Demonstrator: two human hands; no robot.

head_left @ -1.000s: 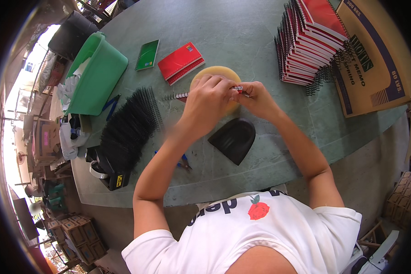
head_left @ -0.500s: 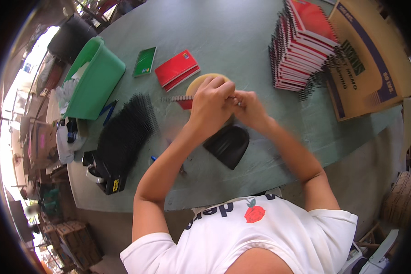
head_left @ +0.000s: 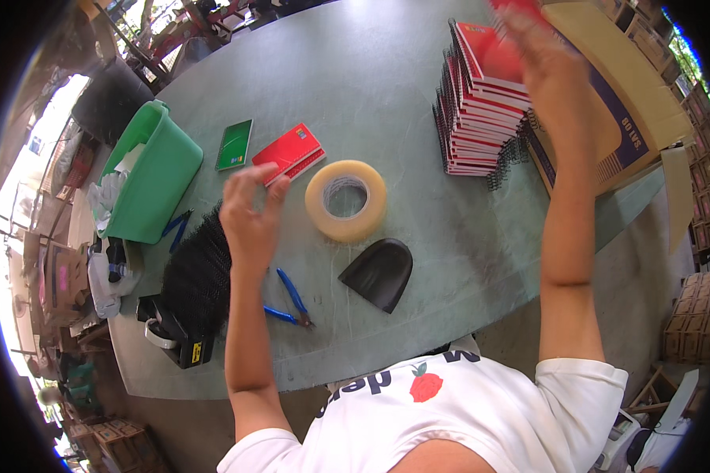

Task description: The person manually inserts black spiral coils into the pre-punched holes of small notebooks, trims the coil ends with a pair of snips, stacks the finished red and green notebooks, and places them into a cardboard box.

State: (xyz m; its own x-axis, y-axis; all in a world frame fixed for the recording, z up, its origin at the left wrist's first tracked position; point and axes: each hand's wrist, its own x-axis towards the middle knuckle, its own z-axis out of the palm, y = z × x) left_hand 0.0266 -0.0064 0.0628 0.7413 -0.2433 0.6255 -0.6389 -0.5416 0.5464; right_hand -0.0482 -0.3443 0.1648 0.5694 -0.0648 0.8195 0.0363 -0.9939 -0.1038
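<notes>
Right hand (head_left: 548, 67) raised above the notebook stack (head_left: 481, 102), blurred, gripping a red notebook (head_left: 517, 9) at the frame's top edge. Left hand (head_left: 248, 209) loose and empty, fingers spread, hovering just left of the tape roll (head_left: 346, 200), near the single red notebook (head_left: 289, 151). Below the tape roll: blue pliers (head_left: 288, 299) and a black scoop-shaped piece (head_left: 379, 273); further left, black spiral coils (head_left: 199, 272) and a green bin (head_left: 154, 177).

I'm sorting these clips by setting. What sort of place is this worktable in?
Probably a small notebook binding or packing workshop: a tall stack of red spiral notebooks, a heap of loose black binding coils, and a flattened cardboard carton share the green table.
</notes>
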